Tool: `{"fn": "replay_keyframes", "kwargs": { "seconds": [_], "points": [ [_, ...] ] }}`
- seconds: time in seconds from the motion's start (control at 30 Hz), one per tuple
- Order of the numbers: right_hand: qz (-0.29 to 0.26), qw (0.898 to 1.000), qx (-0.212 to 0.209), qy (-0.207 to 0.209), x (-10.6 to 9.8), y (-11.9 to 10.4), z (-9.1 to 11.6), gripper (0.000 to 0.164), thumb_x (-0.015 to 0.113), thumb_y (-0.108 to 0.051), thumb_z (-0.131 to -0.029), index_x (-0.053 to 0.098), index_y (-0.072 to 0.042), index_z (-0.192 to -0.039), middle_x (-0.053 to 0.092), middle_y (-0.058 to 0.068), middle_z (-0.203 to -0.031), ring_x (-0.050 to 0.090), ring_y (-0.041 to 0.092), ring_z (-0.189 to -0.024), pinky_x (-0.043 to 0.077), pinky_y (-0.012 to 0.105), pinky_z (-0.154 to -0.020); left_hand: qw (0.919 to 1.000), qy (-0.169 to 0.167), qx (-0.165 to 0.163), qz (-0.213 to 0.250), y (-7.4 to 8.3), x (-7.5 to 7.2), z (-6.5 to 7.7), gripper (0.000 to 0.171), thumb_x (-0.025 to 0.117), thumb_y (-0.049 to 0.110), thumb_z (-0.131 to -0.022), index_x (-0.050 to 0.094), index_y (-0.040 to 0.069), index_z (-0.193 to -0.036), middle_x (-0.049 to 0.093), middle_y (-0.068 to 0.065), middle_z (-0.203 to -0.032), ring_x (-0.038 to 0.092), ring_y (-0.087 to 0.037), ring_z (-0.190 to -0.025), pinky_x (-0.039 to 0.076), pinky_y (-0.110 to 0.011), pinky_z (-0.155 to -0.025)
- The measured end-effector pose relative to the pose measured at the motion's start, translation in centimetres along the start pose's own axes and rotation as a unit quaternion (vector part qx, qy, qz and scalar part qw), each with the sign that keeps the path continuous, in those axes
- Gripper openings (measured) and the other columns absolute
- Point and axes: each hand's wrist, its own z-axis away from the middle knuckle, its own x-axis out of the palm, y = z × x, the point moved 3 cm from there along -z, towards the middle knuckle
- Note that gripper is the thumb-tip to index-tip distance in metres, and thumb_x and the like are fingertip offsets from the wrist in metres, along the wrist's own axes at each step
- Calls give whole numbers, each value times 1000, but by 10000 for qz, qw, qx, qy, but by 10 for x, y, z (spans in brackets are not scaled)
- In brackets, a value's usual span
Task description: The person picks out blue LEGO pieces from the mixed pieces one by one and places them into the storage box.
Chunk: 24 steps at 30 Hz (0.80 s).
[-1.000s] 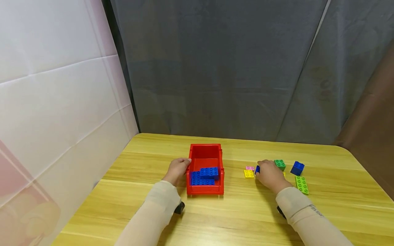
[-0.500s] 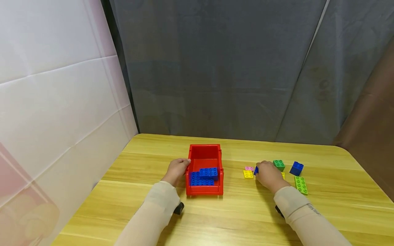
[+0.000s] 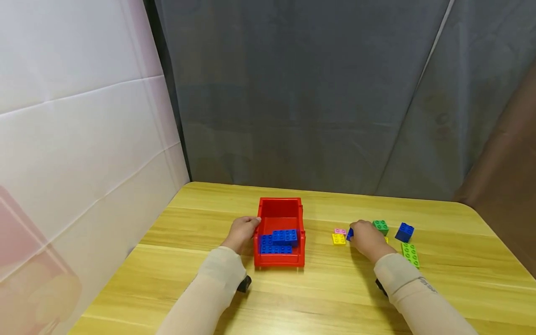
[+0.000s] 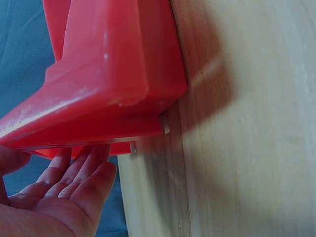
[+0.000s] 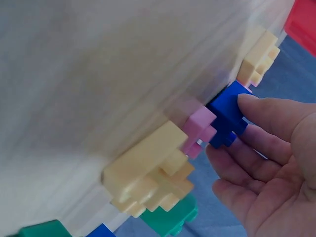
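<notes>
A red open-topped plastic bin (image 3: 279,260) stands on the table, two blue toy bricks (image 3: 284,236) stacked in its near half. My left hand (image 3: 241,232) is at the bin's left side, its thumb over the rim. In the left wrist view its fingers (image 4: 81,175) reach up under the bin's side lip. To the right, my right hand (image 3: 368,238) pinches a small blue toy brick (image 5: 229,108) between thumb and fingertips. That brick sits close against the table, partly hidden by the hand in the head view. A pink brick (image 5: 200,126) lies right beside it.
Left of the right hand lie a yellow brick (image 3: 338,239) and a pink brick (image 3: 340,231). Beyond and right of it are a green brick (image 3: 380,227), a blue brick (image 3: 404,232) and a long lime brick (image 3: 410,255). A grey curtain (image 3: 293,102) hangs behind the table.
</notes>
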Motion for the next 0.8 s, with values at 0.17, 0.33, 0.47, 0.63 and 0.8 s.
{"fn": "replay_keyframes", "kwargs": {
  "seconds": [0.17,0.33,0.47,0.63,0.8],
  "points": [
    [-156,9998,91,-67,-7,0,1,35,65,-3,-89,59,9,-122,61,25,-109,59,38,-102,51,53,-88,10000,1,-7,-41,1,0,1,41,47,23,-102,54,-4,-131,57,-21,-126,52,-35,-115,43,-49,-102],
    [-80,9992,-189,344,-15,-5,7,35,66,-1,-89,59,10,-121,61,26,-111,60,40,-104,51,51,-89,10000,-18,-41,-18,1,0,1,41,47,24,-102,53,-3,-132,57,-21,-127,51,-36,-116,42,-50,-103],
    [-158,9974,-338,617,-23,-13,11,38,66,-4,-89,57,10,-124,59,27,-118,57,42,-110,49,51,-93,10000,-8,-65,8,0,0,1,41,47,24,-102,53,-2,-133,56,-20,-128,51,-36,-117,42,-50,-103],
    [-429,9936,-517,906,-34,-27,17,42,66,-8,-90,55,8,-128,57,26,-125,53,42,-117,44,53,-98,10000,-2,-25,26,1,0,1,41,47,23,-102,54,-3,-131,57,-21,-128,51,-35,-117,42,-49,-103],
    [-556,9884,-708,1227,-43,-43,22,43,67,-12,-91,55,4,-130,57,22,-128,52,39,-119,44,52,-99,10000,-8,-41,63,0,0,0,41,47,23,-102,54,-3,-132,56,-21,-128,51,-35,-117,42,-49,-103]
  ]
}}
